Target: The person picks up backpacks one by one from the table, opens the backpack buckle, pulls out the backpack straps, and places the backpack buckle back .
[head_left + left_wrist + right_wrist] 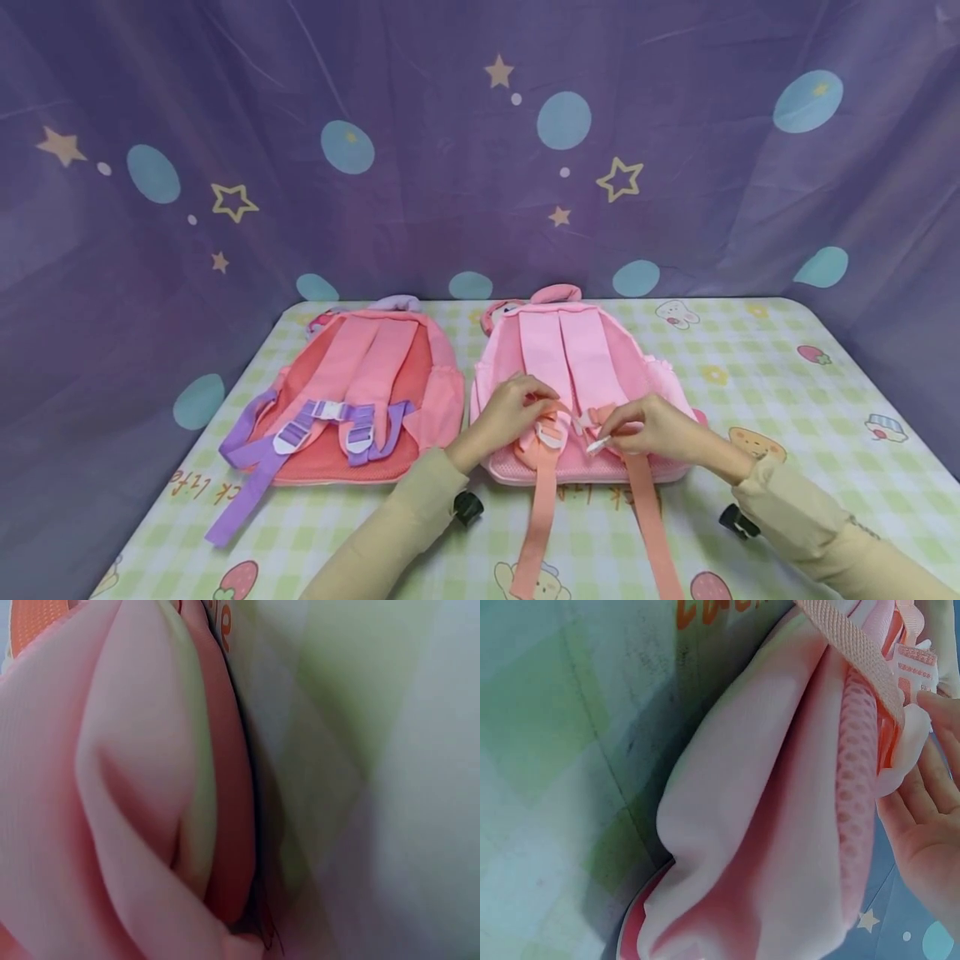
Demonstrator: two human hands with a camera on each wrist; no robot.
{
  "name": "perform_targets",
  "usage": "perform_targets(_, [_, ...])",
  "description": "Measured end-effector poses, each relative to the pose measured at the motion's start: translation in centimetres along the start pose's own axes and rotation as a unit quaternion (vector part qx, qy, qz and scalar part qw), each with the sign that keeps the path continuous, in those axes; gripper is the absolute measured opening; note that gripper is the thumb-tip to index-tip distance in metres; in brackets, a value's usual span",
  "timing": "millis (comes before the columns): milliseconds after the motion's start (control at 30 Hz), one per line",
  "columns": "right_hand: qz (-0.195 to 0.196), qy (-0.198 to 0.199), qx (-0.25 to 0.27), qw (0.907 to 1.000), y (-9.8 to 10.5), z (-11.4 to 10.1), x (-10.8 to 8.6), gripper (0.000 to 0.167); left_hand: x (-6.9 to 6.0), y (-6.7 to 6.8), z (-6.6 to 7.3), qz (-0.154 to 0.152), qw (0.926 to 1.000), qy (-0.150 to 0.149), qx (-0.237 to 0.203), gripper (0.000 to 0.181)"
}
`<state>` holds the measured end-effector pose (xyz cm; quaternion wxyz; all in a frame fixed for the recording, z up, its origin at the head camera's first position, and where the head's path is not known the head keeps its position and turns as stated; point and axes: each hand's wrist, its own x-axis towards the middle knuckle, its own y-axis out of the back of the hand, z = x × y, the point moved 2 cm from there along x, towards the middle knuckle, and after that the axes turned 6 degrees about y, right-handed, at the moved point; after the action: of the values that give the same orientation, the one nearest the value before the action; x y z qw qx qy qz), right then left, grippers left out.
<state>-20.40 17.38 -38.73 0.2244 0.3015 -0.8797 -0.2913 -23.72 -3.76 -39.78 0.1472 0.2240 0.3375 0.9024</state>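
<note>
A pink backpack (628, 350) lies with its strap side up, its two orange webbing straps (542, 508) trailing toward the near edge. My left hand (513, 410) pinches orange webbing near the white slider on the left strap. My right hand (651, 425) holds a small white buckle (597, 445) between thumb and fingers, beside the right strap. The right wrist view shows the right hand (930, 817) at the white buckle parts (915, 671). Only the backpack's pink side (142, 735) and the tabletop fill the left wrist view; the left hand is outside it.
A coral backpack (442, 396) lies to the left, with purple straps (251, 492) and a fastened white chest buckle (328, 410). Under both is a green checked tablecloth (757, 375). A purple curtain (450, 217) with stars stands behind the table.
</note>
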Motion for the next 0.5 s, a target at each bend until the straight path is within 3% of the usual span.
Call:
perform_targets(167, [-0.002,0.004,-0.027,0.9996,-0.18,-0.24,-0.09,0.005,-0.15,0.03,0.14,-0.005,0.9999,-0.009,0.011,0.010])
perform_targets(500, [-0.016,0.002,-0.025,0.9996,-0.36,-0.17,-0.21,0.008,-0.30,-0.08,0.17,-0.022,0.9992,-0.027,0.023,0.010])
